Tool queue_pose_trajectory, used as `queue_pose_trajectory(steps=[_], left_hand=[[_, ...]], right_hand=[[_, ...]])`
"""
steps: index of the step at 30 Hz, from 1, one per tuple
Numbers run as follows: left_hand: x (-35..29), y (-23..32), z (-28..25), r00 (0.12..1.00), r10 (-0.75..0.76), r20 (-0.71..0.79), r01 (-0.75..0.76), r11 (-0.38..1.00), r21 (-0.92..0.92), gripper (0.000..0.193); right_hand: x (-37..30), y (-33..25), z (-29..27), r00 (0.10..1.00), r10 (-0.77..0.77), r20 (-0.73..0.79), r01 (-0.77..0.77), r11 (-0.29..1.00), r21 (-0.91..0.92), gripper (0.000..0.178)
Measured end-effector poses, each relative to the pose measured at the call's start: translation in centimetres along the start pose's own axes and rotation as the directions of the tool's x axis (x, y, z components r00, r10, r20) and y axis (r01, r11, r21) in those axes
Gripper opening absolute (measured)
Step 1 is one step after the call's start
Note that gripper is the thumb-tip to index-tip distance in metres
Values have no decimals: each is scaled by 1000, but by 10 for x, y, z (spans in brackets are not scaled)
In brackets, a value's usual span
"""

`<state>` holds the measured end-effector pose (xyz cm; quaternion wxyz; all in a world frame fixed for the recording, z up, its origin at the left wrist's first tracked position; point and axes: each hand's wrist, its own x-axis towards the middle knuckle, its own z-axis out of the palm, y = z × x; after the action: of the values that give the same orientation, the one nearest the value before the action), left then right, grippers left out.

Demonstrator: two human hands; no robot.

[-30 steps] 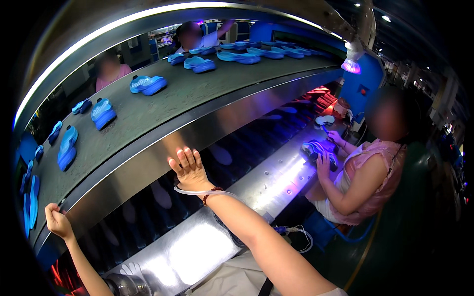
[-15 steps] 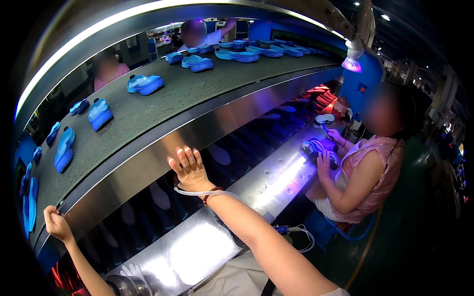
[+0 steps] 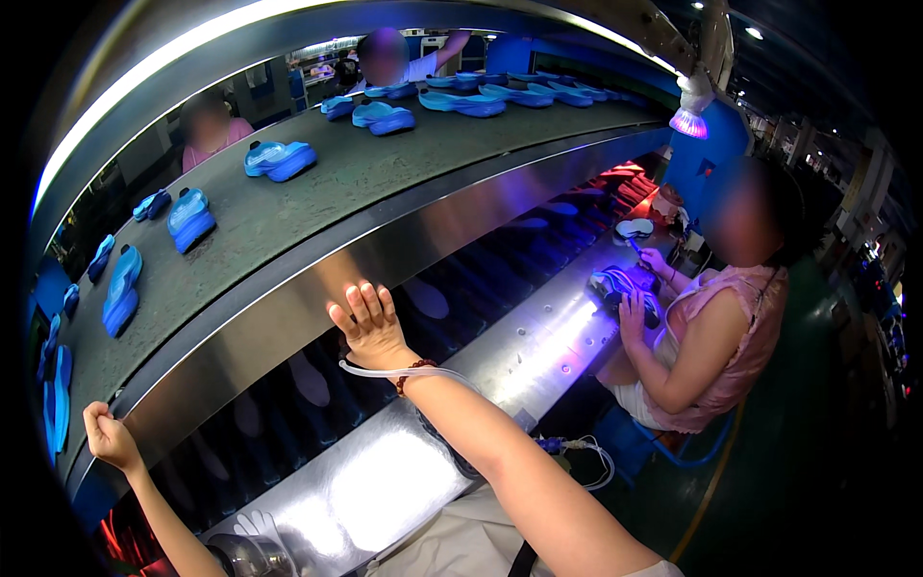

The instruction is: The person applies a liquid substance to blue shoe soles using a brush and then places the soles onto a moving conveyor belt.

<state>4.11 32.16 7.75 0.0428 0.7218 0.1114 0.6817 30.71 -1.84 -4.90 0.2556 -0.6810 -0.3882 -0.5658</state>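
Note:
My right hand (image 3: 373,332) is open, fingers spread, in front of the shiny metal side panel (image 3: 231,370) of a conveyor. Whether its fingertips touch the panel I cannot tell. A beaded bracelet and a pale tube-like band (image 3: 385,371) circle that wrist. At the far left my left hand (image 3: 113,440) is closed, fingers curled at the conveyor's near edge; what they grip, if anything, is hidden. Blue shoe soles (image 3: 122,291) lie spaced along the dark green belt (image 3: 317,192). The nearest to my left hand is a long sole (image 3: 62,399) at the belt's left end.
A metal ledge (image 3: 385,481) runs below the conveyor, with a rounded shiny object (image 3: 252,555) on it. To my right a seated co-worker (image 3: 716,337) holds a shoe (image 3: 625,293) and a brush-like tool. Two people are across the belt. A lamp (image 3: 690,111) hangs upper right.
Both hands keep nearly the same pose and place. The view shifts slightly, and the nearer soles appear a touch farther left. The co-worker stays bent over the shoe.

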Motion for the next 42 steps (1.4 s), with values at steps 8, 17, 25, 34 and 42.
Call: queue_pose_trajectory(steps=[8, 17, 25, 34, 42], left_hand=[[-3, -2, 5, 1000, 3, -4, -3, 1000, -26, 18], [0, 2, -5, 1000, 14, 4, -14, 999, 36, 17], [23, 69, 10, 980, -96, 173, 70, 986, 151, 9], [81, 59, 27, 845, -197, 496, 20, 940, 339, 54], [107, 55, 132, 345, -602, 721, 65, 781, 621, 72]], right_hand=[[-2, 5, -2, 1000, 8, 17, -8, 1000, -1, 89], [-1, 4, 4, 999, -33, 14, 33, 999, -9, 89], [0, 11, -13, 996, -5, 92, 18, 990, -137, 67], [5, -9, -12, 996, -71, 59, 77, 992, -99, 81], [2, -2, -4, 998, -64, 9, 65, 994, -87, 90]])
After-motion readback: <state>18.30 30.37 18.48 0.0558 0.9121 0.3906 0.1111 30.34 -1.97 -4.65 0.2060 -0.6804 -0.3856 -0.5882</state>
